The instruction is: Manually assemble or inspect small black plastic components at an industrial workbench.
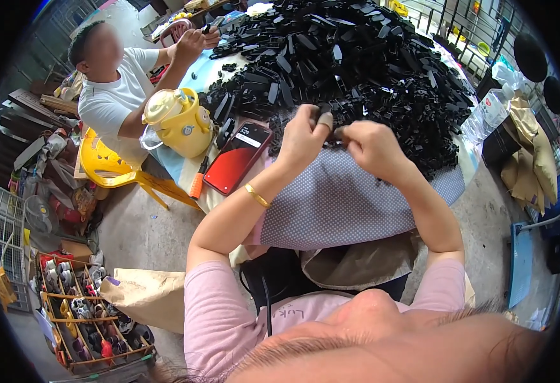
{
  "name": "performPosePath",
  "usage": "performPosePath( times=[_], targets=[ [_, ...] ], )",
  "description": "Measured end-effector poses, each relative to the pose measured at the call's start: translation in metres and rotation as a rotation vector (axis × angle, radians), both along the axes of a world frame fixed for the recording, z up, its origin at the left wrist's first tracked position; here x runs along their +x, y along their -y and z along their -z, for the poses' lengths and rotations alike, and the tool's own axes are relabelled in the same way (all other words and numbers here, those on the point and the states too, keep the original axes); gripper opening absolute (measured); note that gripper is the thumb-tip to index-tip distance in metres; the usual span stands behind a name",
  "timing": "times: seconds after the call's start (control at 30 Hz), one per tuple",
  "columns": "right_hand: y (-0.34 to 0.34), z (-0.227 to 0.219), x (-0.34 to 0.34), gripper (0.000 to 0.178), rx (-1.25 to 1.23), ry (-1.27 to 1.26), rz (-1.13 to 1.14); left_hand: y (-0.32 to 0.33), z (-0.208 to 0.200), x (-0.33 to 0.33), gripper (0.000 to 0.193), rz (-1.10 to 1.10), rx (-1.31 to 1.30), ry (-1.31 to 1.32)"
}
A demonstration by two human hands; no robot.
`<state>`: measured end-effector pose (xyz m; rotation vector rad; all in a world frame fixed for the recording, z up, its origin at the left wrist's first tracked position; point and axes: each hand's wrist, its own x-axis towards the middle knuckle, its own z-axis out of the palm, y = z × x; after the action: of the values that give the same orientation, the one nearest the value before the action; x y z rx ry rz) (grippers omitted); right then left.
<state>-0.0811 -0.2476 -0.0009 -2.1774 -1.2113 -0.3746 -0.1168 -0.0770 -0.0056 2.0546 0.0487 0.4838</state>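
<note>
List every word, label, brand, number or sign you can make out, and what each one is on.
I don't copy out wording or numbers, but here is where markings show.
Phone: light digits on the lit screen.
Pink shirt: dark lettering on the chest.
Clear plastic bag: a red printed mark, too small to read.
Yellow jug: a small round badge, too small to read.
Black pieces: no lettering I can make out.
</note>
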Motion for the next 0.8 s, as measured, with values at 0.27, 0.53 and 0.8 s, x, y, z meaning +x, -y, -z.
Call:
performPosePath(
  times=[0.27, 0.53, 0.8],
  targets=[
    [0.002, 0.025, 0.017, 0.013, -0.222, 0.306, -0.007, 0.011, -0.030, -0.027, 0.046, 0.543, 0.786, -0.494],
    [-0.004, 0.016, 0.007, 0.015, -0.234, 0.315, -0.041, -0.055, -0.021, 0.074, 0.056, -0.360, 0.939, -0.280],
    [0.002, 0.004, 0.009, 0.017, 0.205, -0.130, -0.040, -0.052, -0.003, 0.078, 0.037, -0.288, 0.718, -0.141]
  ],
)
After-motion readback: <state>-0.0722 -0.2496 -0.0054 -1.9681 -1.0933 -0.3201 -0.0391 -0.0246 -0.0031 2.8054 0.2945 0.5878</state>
